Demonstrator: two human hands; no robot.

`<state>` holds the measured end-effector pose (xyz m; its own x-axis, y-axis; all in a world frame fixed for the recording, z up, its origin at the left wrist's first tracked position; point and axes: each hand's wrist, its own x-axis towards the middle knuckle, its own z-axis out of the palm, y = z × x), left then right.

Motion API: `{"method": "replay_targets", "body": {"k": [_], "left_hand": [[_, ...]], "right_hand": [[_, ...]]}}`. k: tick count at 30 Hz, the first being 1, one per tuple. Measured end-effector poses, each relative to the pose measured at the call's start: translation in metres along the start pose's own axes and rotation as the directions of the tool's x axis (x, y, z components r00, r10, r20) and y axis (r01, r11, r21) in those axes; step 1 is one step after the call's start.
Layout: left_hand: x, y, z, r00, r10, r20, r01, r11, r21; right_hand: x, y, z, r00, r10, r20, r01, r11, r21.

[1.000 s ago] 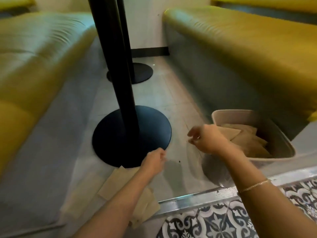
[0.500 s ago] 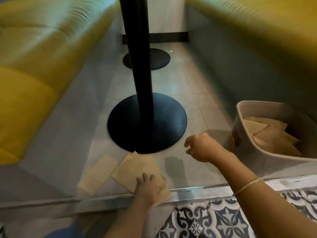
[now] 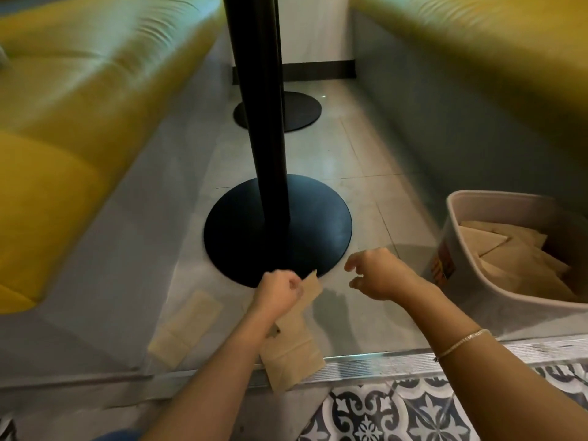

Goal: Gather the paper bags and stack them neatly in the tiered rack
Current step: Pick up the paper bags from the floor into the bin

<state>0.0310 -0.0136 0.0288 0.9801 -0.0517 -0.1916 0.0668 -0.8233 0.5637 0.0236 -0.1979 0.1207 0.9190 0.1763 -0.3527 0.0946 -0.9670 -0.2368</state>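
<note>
One bag [image 3: 294, 342] is lifting off the floor at 6 o'clock, left hand [image 3: 280, 294] pinching its top; right hand [image 3: 375, 275] is hovering loose, empty. Second bag [image 3: 186, 327] is lying at 8. Best supporting the bottom edge, then heading for the bin [image 3: 496, 300] at 3.

A black table post [image 3: 261, 122] on its round base [image 3: 276, 230] stands mid-floor, with a second base [image 3: 286, 113] farther back. Yellow benches [image 3: 79, 106] wall in left and right. Bare floor tile [image 3: 366, 173] lies open between the near base and the bin [image 3: 477, 281] at near right.
</note>
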Motion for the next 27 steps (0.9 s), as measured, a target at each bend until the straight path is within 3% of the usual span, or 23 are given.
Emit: {"method": "replay_targets", "body": {"k": [2,4,6,11,19,21,23,25,27], "left_hand": [[0.01,0.022,-0.031,1.0,-0.027,-0.005,0.025,0.981,-0.193],[0.015,0.043,-0.054,0.998,-0.023,0.052,0.043,0.897,-0.439],[0.018,0.061,-0.068,0.996,0.02,0.082,0.03,0.826,-0.563],[0.025,0.088,-0.079,0.995,0.074,0.062,-0.021,0.793,-0.609],[0.032,0.115,-0.082,0.99,0.135,-0.033,-0.132,0.842,-0.523],[0.033,0.125,-0.084,0.985,0.165,-0.04,-0.161,0.836,-0.524],[0.033,0.137,-0.085,0.978,0.202,-0.053,-0.198,0.818,-0.54],[0.032,0.152,-0.087,0.967,0.236,-0.095,-0.245,0.764,-0.596],[0.032,0.168,-0.09,0.952,0.253,-0.175,-0.305,0.71,-0.635]], "right_hand": [[0.001,0.001,-0.004,0.999,0.018,-0.031,-0.016,0.998,0.067],[0.002,0.0,-0.01,0.997,0.021,-0.068,-0.008,0.984,0.18],[0.002,-0.001,-0.017,0.991,0.046,-0.128,-0.002,0.944,0.329],[-0.005,0.011,-0.036,0.935,0.166,-0.315,0.049,0.816,0.577],[-0.019,0.022,-0.056,0.942,0.195,-0.272,0.136,0.52,0.843],[-0.02,0.024,-0.059,0.903,0.259,-0.342,0.159,0.538,0.828],[-0.023,0.027,-0.063,0.858,0.314,-0.407,0.132,0.631,0.764],[-0.027,0.031,-0.068,0.829,0.322,-0.457,0.124,0.69,0.713],[-0.034,0.036,-0.078,0.755,0.363,-0.545,0.175,0.69,0.702]]}}
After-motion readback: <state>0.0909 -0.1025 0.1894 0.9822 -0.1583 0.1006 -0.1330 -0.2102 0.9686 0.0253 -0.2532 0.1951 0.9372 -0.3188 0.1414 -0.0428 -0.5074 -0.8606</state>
